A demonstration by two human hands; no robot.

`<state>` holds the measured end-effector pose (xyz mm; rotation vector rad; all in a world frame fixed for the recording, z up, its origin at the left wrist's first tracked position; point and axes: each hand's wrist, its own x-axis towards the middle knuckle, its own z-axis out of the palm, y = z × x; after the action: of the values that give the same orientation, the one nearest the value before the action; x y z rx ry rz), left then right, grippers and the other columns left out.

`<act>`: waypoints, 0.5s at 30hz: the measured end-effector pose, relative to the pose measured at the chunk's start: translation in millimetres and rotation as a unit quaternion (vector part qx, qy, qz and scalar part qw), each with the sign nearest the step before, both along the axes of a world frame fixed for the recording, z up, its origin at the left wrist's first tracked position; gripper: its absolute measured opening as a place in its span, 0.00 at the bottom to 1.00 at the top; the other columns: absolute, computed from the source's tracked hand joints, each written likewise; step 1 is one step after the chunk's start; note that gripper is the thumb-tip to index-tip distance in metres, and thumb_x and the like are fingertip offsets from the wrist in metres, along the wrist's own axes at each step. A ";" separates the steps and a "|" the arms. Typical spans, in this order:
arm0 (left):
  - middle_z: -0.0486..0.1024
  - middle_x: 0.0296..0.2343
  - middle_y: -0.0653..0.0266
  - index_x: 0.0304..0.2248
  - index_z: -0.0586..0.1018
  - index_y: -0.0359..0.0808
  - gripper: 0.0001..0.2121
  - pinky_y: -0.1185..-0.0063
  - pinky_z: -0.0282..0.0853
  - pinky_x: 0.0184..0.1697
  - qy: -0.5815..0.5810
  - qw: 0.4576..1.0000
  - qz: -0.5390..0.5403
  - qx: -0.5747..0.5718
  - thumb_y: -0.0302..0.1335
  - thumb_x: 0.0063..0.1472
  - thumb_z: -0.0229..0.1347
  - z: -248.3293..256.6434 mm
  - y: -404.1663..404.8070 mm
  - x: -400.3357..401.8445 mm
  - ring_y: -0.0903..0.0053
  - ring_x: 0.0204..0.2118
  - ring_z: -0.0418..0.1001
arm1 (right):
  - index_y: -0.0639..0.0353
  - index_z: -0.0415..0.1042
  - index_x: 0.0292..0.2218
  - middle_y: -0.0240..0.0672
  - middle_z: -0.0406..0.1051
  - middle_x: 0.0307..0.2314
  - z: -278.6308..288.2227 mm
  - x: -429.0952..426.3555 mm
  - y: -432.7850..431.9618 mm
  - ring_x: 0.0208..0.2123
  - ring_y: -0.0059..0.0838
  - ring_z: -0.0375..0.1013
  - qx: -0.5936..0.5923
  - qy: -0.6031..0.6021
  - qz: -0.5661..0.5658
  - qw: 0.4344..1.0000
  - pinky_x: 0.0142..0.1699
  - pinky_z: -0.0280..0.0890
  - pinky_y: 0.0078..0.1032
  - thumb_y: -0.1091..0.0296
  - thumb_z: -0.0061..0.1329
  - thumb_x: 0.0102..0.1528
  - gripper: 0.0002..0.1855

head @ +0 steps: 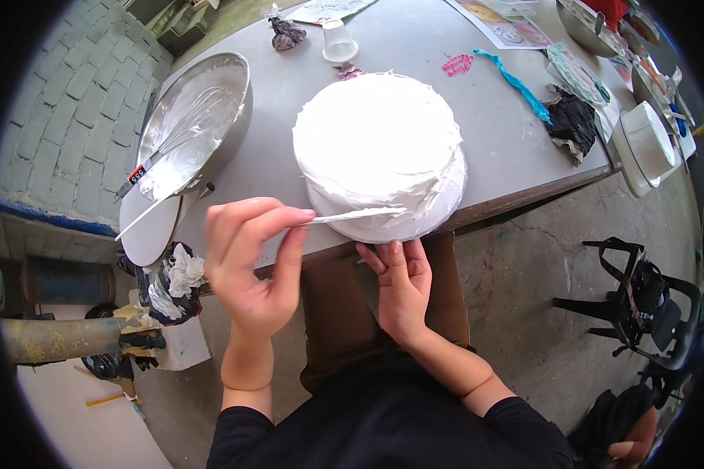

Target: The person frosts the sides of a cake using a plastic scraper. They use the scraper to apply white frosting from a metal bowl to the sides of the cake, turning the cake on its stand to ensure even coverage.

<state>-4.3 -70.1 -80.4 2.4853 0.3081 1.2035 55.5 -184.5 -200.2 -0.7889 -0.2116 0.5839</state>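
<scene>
A round cake covered in white frosting (378, 138) stands on a pale round board (446, 214) at the table's near edge. My left hand (255, 258) pinches one end of a thin, frosting-coated spatula or stick (358, 216), which lies against the lower near side of the cake. My right hand (403, 281) has its fingertips at the near rim of the board, palm up; whether they grip it is unclear. To the left, a tilted metal bowl (243, 111) holds white frosting, a wire whisk (182, 126) and a thin white handle (146, 220).
Behind the cake are a clear plastic cup (337, 44), a small tied bag (286, 33) and a pink lettered topper (457, 65). A blue ribbon (516, 85) and black plastic (570, 120) lie right. Another white cake (648, 140) stands far right; a black chair (639, 299) is below.
</scene>
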 end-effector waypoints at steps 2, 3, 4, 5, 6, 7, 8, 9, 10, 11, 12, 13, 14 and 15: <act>0.71 0.25 0.66 0.26 0.77 0.36 0.06 0.81 0.60 0.30 -0.024 0.999 0.029 -0.039 0.16 0.46 0.56 5.4 -1.6 -8.4 0.74 0.28 0.65 | 0.64 0.49 0.53 0.40 0.63 0.46 4.1 -0.4 -0.3 0.49 0.33 0.64 -0.024 -0.029 0.002 0.999 0.51 0.63 0.36 0.64 0.28 0.62 0.21; 0.71 0.25 0.66 0.26 0.77 0.35 0.06 0.81 0.60 0.30 -0.041 0.997 0.040 -0.054 0.16 0.46 0.56 5.8 -1.5 -12.7 0.75 0.28 0.65 | 0.65 0.49 0.53 0.40 0.63 0.46 6.2 -1.0 -0.2 0.48 0.33 0.64 -0.048 -0.058 0.003 0.997 0.51 0.63 0.37 0.64 0.28 0.62 0.21; 0.71 0.25 0.65 0.26 0.76 0.35 0.06 0.82 0.59 0.30 -0.057 0.995 0.051 -0.068 0.15 0.46 0.55 5.9 -1.4 -15.4 0.75 0.28 0.65 | 0.65 0.49 0.53 0.40 0.63 0.46 9.1 -0.9 -0.7 0.48 0.33 0.64 -0.047 -0.057 0.004 0.997 0.51 0.63 0.37 0.64 0.28 0.62 0.21; 0.71 0.25 0.65 0.26 0.76 0.35 0.06 0.82 0.59 0.30 -0.057 0.995 0.052 -0.068 0.15 0.46 0.55 4.6 -1.1 -16.4 0.75 0.28 0.65 | 0.65 0.50 0.53 0.41 0.63 0.46 12.2 -0.1 -1.7 0.48 0.33 0.65 0.001 -0.006 0.000 1.000 0.51 0.63 0.37 0.64 0.27 0.62 0.21; 0.71 0.24 0.65 0.26 0.77 0.35 0.06 0.82 0.59 0.30 -0.041 0.997 0.044 -0.053 0.16 0.46 0.56 2.4 -0.8 -16.8 0.75 0.27 0.64 | 0.64 0.50 0.53 0.42 0.63 0.46 14.1 1.3 -2.8 0.47 0.34 0.66 0.049 0.044 -0.006 0.998 0.51 0.63 0.38 0.64 0.27 0.61 0.21; 0.71 0.24 0.66 0.25 0.77 0.36 0.06 0.82 0.59 0.30 -0.024 0.998 0.036 -0.038 0.16 0.45 0.56 0.1 -0.5 -17.0 0.75 0.27 0.64 | 0.64 0.50 0.53 0.42 0.63 0.46 12.9 4.1 -4.8 0.47 0.34 0.66 0.049 0.044 -0.006 0.998 0.51 0.63 0.38 0.64 0.27 0.61 0.21; 0.71 0.24 0.66 0.25 0.77 0.36 0.06 0.82 0.59 0.30 -0.025 0.998 0.036 -0.038 0.16 0.45 0.56 -1.7 0.0 -17.0 0.75 0.27 0.64 | 0.64 0.51 0.52 0.42 0.63 0.45 10.5 8.0 -7.6 0.47 0.35 0.65 0.064 0.044 0.016 0.997 0.51 0.63 0.39 0.64 0.26 0.61 0.21; 0.71 0.24 0.66 0.25 0.77 0.36 0.06 0.82 0.59 0.30 -0.007 1.000 0.023 -0.017 0.17 0.45 0.57 -4.7 0.5 -16.8 0.75 0.27 0.64 | 0.64 0.51 0.52 0.43 0.64 0.45 8.6 10.4 -9.5 0.47 0.35 0.65 0.079 0.045 0.036 0.995 0.50 0.63 0.40 0.63 0.26 0.61 0.21; 0.71 0.24 0.67 0.25 0.77 0.36 0.06 0.82 0.59 0.29 0.010 1.000 0.009 0.004 0.17 0.45 0.57 -8.5 0.9 -16.3 0.75 0.27 0.64 | 0.64 0.51 0.52 0.43 0.64 0.45 8.0 11.1 -10.2 0.47 0.35 0.65 0.078 0.044 0.035 0.995 0.50 0.63 0.40 0.63 0.26 0.61 0.21; 0.71 0.24 0.67 0.25 0.77 0.36 0.06 0.82 0.59 0.29 0.010 1.000 0.008 0.002 0.17 0.45 0.57 -14.1 1.0 -15.2 0.75 0.27 0.64 | 0.64 0.52 0.52 0.43 0.64 0.45 7.3 11.8 -10.9 0.47 0.35 0.65 0.069 0.038 0.039 0.996 0.50 0.63 0.40 0.63 0.26 0.61 0.20; 0.71 0.23 0.67 0.25 0.77 0.37 0.06 0.81 0.59 0.29 0.025 0.999 -0.002 0.023 0.17 0.45 0.57 -19.2 0.6 -14.8 0.74 0.26 0.64 | 0.64 0.52 0.51 0.43 0.64 0.44 8.0 11.4 -10.8 0.47 0.36 0.66 0.063 0.032 0.046 0.996 0.50 0.64 0.40 0.62 0.26 0.62 0.20; 0.71 0.23 0.67 0.24 0.77 0.37 0.06 0.81 0.60 0.28 0.040 0.998 -0.011 0.043 0.18 0.45 0.58 -24.3 0.0 -14.1 0.74 0.26 0.64 | 0.64 0.52 0.51 0.43 0.64 0.44 8.1 10.6 -10.6 0.47 0.36 0.66 0.063 0.032 0.046 0.996 0.50 0.64 0.40 0.62 0.26 0.62 0.20; 0.71 0.23 0.68 0.25 0.77 0.38 0.06 0.80 0.60 0.27 0.044 0.998 -0.019 0.044 0.19 0.45 0.58 -28.5 -0.3 -11.2 0.74 0.26 0.64 | 0.64 0.52 0.51 0.43 0.65 0.44 7.9 9.3 -10.4 0.47 0.36 0.66 0.059 0.035 0.045 0.997 0.49 0.64 0.40 0.62 0.26 0.62 0.20; 0.71 0.23 0.68 0.25 0.77 0.38 0.06 0.80 0.60 0.27 0.044 0.998 -0.018 0.045 0.19 0.45 0.58 -32.8 0.1 -8.8 0.74 0.26 0.64 | 0.64 0.52 0.51 0.43 0.65 0.44 7.7 8.4 -10.4 0.47 0.36 0.66 0.053 0.038 0.045 0.997 0.49 0.64 0.40 0.62 0.25 0.62 0.20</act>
<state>-13.0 -69.9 -113.2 2.6147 0.2356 1.1181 63.9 -194.9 -192.5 -0.6548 -0.2067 0.6804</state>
